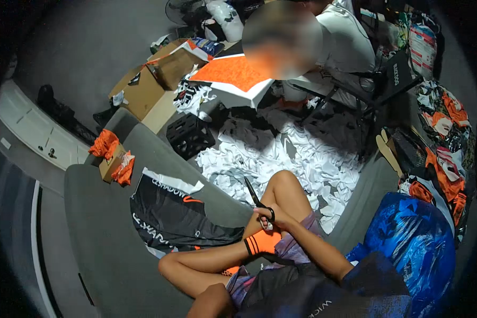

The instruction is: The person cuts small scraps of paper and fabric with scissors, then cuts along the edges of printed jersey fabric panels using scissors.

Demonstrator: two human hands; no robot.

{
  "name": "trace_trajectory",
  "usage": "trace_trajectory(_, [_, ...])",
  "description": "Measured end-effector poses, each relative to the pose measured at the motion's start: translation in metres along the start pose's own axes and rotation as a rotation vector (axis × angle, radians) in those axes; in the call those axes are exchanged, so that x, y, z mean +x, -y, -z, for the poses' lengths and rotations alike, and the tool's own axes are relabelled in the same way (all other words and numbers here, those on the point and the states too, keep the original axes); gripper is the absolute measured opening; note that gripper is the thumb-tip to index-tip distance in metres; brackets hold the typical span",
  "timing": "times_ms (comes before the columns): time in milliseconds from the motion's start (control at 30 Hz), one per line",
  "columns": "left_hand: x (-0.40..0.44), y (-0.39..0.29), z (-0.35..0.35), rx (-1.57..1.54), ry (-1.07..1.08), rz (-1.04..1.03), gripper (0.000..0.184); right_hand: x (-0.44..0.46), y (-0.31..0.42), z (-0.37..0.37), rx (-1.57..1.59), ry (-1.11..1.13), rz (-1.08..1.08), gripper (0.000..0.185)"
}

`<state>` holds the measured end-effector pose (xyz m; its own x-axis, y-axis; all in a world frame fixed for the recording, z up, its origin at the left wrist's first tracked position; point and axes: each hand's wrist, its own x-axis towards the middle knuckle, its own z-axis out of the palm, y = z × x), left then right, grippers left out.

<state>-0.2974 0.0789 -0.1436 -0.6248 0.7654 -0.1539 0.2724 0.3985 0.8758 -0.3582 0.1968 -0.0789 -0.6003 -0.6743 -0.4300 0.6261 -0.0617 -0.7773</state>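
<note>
My right hand (274,216) is closed round the black handles of a pair of scissors (254,194), above my bent legs. The blades point up and away from me. Below that hand is an orange sock (263,242) with black stripes, worn on my foot. A black printed garment (169,212) with white lettering and a white edge lies on the grey sofa (111,238), left of my legs. My left forearm runs out of sight at the bottom, and the left hand does not show.
White fabric scraps (297,159) cover the floor ahead. A black crate (191,136) and cardboard box (143,95) stand beyond the sofa. A person in a white shirt (350,40) sits by a table with orange fabric (230,71). A blue plastic bag (411,238) bulges at right.
</note>
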Motion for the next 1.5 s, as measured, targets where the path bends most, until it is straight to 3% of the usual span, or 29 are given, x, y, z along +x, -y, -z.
trace_trajectory(200, [-0.004, -0.001, -0.003, 0.021, -0.100, -0.133, 0.041, 0.007, -0.010, -0.005, 0.030, -0.118, 0.030, 0.039])
trace_trajectory(333, [-0.007, -0.011, -0.009, 0.246, -0.305, -0.160, 0.044, 0.002, 0.001, -0.006, -0.059, -0.017, -0.012, 0.040])
trace_trajectory(400, [0.010, 0.032, -0.027, 0.468, -0.060, -0.223, 0.050, 0.005, -0.006, -0.004, -0.056, 0.016, -0.061, 0.039])
trace_trajectory(433, [0.000, 0.009, -0.009, 0.477, -0.088, -0.206, 0.050, 0.009, -0.003, -0.003, -0.031, 0.009, -0.068, 0.037])
trace_trajectory(500, [-0.054, -0.079, 0.039, 0.041, -0.020, -0.173, 0.043, 0.017, 0.003, -0.003, -0.014, 0.003, -0.069, 0.036])
trace_trajectory(567, [-0.124, -0.182, 0.104, -0.275, -0.265, -0.255, 0.036, 0.015, 0.003, -0.003, 0.022, 0.042, -0.094, 0.036])
trace_trajectory(633, [-0.162, -0.215, 0.142, -0.269, -0.839, -0.227, 0.030, 0.009, 0.003, 0.002, 0.034, 0.047, -0.115, 0.036])
trace_trajectory(667, [-0.161, -0.189, 0.150, -0.110, -1.159, -0.032, 0.028, 0.010, 0.004, 0.002, 0.044, 0.042, -0.094, 0.036])
trace_trajectory(733, [-0.157, -0.042, 0.131, 0.659, -1.402, 0.564, 0.032, 0.014, 0.003, -0.004, 0.063, 0.046, -0.057, 0.036])
trace_trajectory(800, [-0.158, 0.010, 0.098, 0.731, -1.429, 0.697, 0.026, 0.017, 0.002, -0.011, 0.028, 0.027, -0.063, 0.037])
trace_trajectory(833, [-0.153, 0.016, 0.097, 0.798, -1.430, 0.818, 0.021, 0.017, 0.003, -0.011, 0.012, -0.011, -0.064, 0.037])
trace_trajectory(900, [-0.148, 0.035, 0.097, 0.740, -1.372, 0.813, 0.019, 0.006, -0.002, -0.002, 0.004, -0.078, -0.094, 0.038])
trace_trajectory(1000, [-0.165, 0.046, 0.097, 0.679, -1.293, 0.848, 0.016, 0.013, 0.006, -0.007, 0.085, 0.077, -0.091, 0.039])
trace_trajectory(1133, [-0.164, 0.042, 0.077, 0.476, -1.074, 0.790, 0.014, 0.016, 0.003, 0.000, 0.097, 0.085, -0.120, 0.037])
trace_trajectory(1233, [-0.168, 0.008, 0.060, 0.107, -0.707, 0.722, 0.016, 0.019, 0.000, 0.001, 0.111, 0.068, -0.098, 0.038])
trace_trajectory(1367, [-0.163, -0.014, 0.054, 0.064, -0.446, 0.809, 0.017, 0.012, 0.006, -0.003, 0.108, 0.061, -0.123, 0.038])
trace_trajectory(1500, [-0.146, -0.011, 0.090, 0.004, -0.416, 0.684, 0.016, 0.015, 0.005, -0.002, 0.075, 0.031, -0.115, 0.038])
